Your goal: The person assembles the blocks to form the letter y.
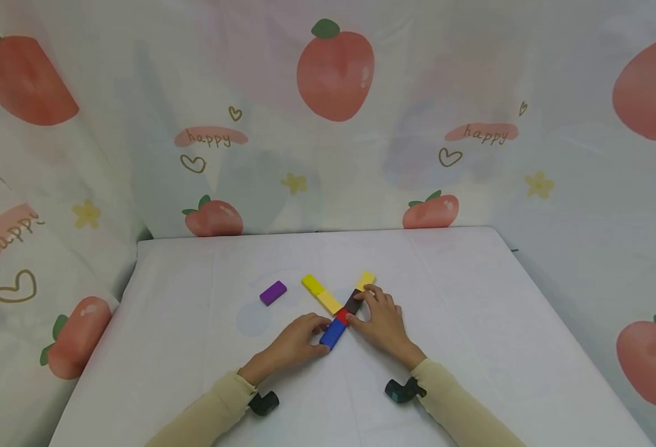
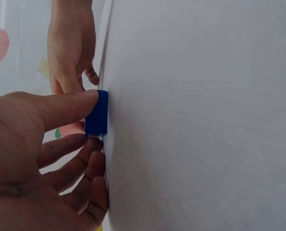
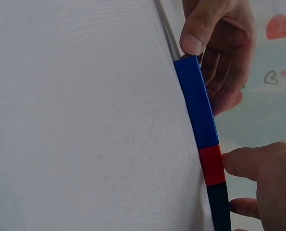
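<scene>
In the head view, a blue block, a red block, a black block and a pale yellow block lie end to end in a slanting row. My left hand pinches the blue block, its thumb at the near end and fingertips along the left side. My right hand rests along the row's right side. Its thumb touches the red block and a fingertip touches the black block, clearest in the right wrist view. Another finger reaches over toward the pale yellow block.
A bright yellow block and a light yellow block form a second arm, meeting the row near the red block. Apart on the left lies a purple block. All rest on a white-covered table, with fruit-printed cloth behind.
</scene>
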### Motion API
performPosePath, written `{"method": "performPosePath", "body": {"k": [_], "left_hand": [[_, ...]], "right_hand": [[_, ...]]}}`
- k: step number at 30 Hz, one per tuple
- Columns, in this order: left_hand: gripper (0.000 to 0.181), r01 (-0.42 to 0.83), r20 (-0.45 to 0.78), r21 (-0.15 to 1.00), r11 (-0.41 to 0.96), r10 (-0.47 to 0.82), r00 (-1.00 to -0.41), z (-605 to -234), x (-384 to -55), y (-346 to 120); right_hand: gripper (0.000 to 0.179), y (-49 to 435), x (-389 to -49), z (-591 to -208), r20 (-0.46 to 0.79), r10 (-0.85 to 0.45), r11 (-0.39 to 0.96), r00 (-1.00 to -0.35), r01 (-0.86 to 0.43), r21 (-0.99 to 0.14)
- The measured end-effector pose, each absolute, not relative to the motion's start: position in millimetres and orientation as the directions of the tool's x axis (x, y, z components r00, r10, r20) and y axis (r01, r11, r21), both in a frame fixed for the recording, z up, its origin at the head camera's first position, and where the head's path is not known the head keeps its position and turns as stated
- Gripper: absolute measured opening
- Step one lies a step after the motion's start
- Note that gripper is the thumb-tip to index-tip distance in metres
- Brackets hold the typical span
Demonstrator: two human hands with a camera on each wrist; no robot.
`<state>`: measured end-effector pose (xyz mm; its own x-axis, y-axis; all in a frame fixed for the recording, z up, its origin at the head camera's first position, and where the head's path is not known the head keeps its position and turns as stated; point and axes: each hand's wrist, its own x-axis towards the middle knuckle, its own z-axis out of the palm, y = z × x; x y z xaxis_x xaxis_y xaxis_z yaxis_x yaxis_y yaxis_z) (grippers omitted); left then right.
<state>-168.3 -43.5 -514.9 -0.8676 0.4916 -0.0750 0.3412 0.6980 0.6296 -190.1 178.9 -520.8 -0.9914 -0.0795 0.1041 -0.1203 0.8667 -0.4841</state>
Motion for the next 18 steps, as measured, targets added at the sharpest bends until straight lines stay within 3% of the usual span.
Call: {"method": "performPosePath", "body": {"k": [8,18], "left_hand": [[0.053,0.320,-0.101,0.634,0.704,0.486,-0.868,-512.5,-167.8,-42.5],[0.042,0.232,-0.103,0.677,0.698,0.401,-0.910,-506.7,-173.8,-52.2]], "right_hand": [[0.048,179.1,-190.6,-520.7,0.098,-0.081,0.864,-0.992,-0.119,-0.489],[0.048,178.5,-190.0,-520.5,0.096,-0.080,0.868,-0.992,-0.117,-0.483]]}}
